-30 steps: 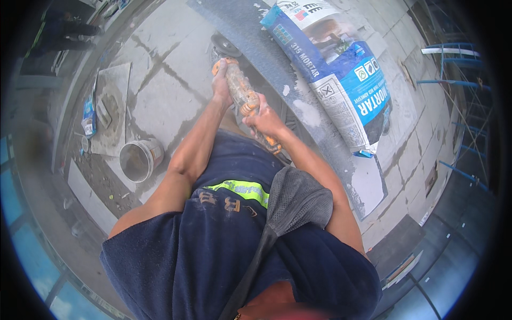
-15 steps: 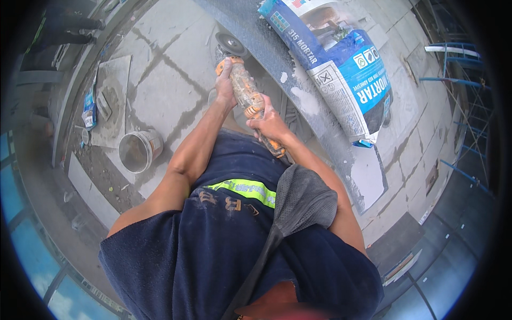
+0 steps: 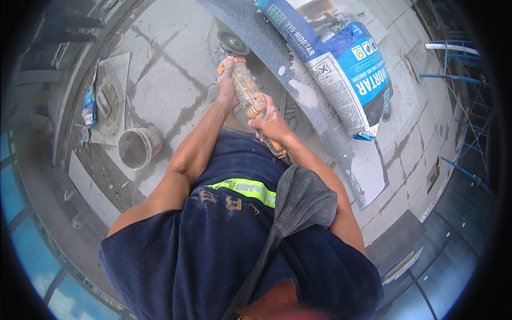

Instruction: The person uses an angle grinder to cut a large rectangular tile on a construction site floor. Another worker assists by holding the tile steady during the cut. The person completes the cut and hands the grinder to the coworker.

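Observation:
A dusty orange angle grinder (image 3: 246, 88) is held in both my hands, with its round disc (image 3: 233, 42) at the far end. My left hand (image 3: 228, 88) is wrapped round the front of the body, near the head. Farther back, my right hand (image 3: 271, 121) grips the rear handle. The disc is beside the edge of a long dark grey slab (image 3: 288, 80); whether it touches the slab I cannot tell. Pale dust lies around the disc and on the slab's surface.
A blue and white mortar bag (image 3: 341, 69) lies on the slab to the right. To the left stands a dirty bucket (image 3: 140, 148), beyond it a board (image 3: 114, 101) and a small blue bag (image 3: 89, 108). Blue metal bars (image 3: 453, 79) rise at the far right. Another person's legs (image 3: 69, 29) show top left.
The view has shifted very slightly. Both hands keep their hold on the angle grinder, and its disc sits almost where it was.

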Motion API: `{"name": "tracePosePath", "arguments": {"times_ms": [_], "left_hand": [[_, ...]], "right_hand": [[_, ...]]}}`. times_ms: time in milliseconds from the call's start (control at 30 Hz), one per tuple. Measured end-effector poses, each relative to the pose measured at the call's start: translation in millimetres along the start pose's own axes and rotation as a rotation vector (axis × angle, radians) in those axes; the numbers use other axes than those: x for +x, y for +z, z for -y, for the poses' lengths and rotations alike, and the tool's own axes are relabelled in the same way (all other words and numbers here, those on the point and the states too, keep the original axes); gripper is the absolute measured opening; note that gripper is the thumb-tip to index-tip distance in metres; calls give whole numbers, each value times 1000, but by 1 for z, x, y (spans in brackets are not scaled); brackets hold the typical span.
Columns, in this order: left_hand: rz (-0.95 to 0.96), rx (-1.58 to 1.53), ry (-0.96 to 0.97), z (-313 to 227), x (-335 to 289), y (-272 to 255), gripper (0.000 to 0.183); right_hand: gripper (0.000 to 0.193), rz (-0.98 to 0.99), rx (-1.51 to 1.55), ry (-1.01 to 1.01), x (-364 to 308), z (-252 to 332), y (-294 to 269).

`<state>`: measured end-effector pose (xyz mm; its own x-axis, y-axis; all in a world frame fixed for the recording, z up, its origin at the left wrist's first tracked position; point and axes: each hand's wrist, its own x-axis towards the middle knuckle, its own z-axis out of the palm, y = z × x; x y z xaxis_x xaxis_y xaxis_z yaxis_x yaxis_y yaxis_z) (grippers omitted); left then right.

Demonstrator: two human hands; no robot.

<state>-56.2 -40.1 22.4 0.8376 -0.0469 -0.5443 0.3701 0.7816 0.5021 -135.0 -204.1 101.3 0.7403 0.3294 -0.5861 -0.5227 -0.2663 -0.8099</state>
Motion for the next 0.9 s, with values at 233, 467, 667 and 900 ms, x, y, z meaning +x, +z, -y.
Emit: {"name": "tracePosePath", "arguments": {"times_ms": [233, 467, 667, 900], "left_hand": [[10, 85, 15, 5, 3, -3, 65], [0, 50, 8, -2, 17, -6, 67], [-8, 62, 4, -14, 28, -8, 69], [-50, -30, 51, -27, 38, 1, 56]], "right_hand": [[91, 0, 5, -14, -3, -3, -1], [90, 11, 20, 20, 8, 5, -2], [87, 32, -25, 24, 24, 14, -2], [86, 44, -7, -32, 44, 24, -3]]}}
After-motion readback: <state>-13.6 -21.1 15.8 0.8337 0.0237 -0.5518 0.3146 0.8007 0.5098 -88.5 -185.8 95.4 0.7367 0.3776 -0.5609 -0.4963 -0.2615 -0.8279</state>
